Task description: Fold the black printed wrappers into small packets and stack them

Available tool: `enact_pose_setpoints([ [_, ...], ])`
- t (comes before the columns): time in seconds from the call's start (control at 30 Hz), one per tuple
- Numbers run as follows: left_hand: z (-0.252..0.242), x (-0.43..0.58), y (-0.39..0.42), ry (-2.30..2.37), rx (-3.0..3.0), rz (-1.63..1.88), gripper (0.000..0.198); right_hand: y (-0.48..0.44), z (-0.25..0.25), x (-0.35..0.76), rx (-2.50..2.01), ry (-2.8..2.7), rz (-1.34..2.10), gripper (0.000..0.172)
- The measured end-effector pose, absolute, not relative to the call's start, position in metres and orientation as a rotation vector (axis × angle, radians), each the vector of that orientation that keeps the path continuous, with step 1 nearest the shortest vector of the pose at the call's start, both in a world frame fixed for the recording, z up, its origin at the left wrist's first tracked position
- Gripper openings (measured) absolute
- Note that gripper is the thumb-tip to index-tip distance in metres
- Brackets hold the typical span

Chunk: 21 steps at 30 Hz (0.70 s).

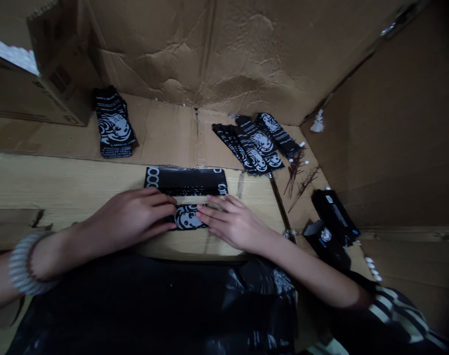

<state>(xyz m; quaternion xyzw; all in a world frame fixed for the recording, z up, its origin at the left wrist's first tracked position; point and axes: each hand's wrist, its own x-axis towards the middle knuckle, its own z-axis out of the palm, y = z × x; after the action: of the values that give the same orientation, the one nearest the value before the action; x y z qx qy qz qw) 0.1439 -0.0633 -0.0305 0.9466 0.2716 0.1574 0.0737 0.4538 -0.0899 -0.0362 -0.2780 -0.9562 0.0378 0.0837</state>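
A small flat black packet (188,217) with a white printed figure lies on the pale work surface between my hands. My left hand (145,213) is closed at its left end, fingers together and covering that end. On the other end are the fingers of my right hand (236,223), bent over the packet's edge; their hold is partly hidden. Just beyond my fingertips lies a stack of black packets (187,180) with grey rings printed at the ends. A coiled grey band (26,264) is around my left wrist.
Printed black packets lie in a pile (115,123) at back left and a fanned pile (254,143) at back right. Thin brown twigs (298,177) and opened black boxes (335,217) are at right. Black plastic sheeting (154,305) covers the front. Cardboard walls (239,54) stand behind.
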Motion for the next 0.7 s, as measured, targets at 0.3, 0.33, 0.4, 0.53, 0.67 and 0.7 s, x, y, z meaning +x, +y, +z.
enact_pose_setpoints([
  [0.3,-0.034,0.137,-0.059,0.726,2.987,0.526,0.034,-0.091,-0.04,0.466,-0.899,-2.99,0.242,0.055],
  [0.33,-0.034,0.136,-0.06,0.726,2.982,0.528,0.034,-0.09,-0.04,0.467,-0.885,-2.984,0.237,0.055],
  [0.4,-0.034,0.134,-0.061,0.717,2.958,0.53,0.031,-0.089,-0.038,0.468,-0.853,-2.964,0.211,0.054],
  [0.53,-0.023,0.124,-0.06,0.689,2.774,0.5,0.027,-0.084,-0.032,0.464,-0.779,-2.893,0.199,0.046],
  [0.67,-0.006,0.108,-0.039,1.168,2.552,0.657,0.032,-0.074,-0.028,0.446,-0.762,-2.772,0.21,0.047],
  [0.7,-0.003,0.105,-0.031,1.318,2.528,0.663,0.04,-0.073,-0.027,0.439,-0.79,-2.761,0.203,0.052],
])
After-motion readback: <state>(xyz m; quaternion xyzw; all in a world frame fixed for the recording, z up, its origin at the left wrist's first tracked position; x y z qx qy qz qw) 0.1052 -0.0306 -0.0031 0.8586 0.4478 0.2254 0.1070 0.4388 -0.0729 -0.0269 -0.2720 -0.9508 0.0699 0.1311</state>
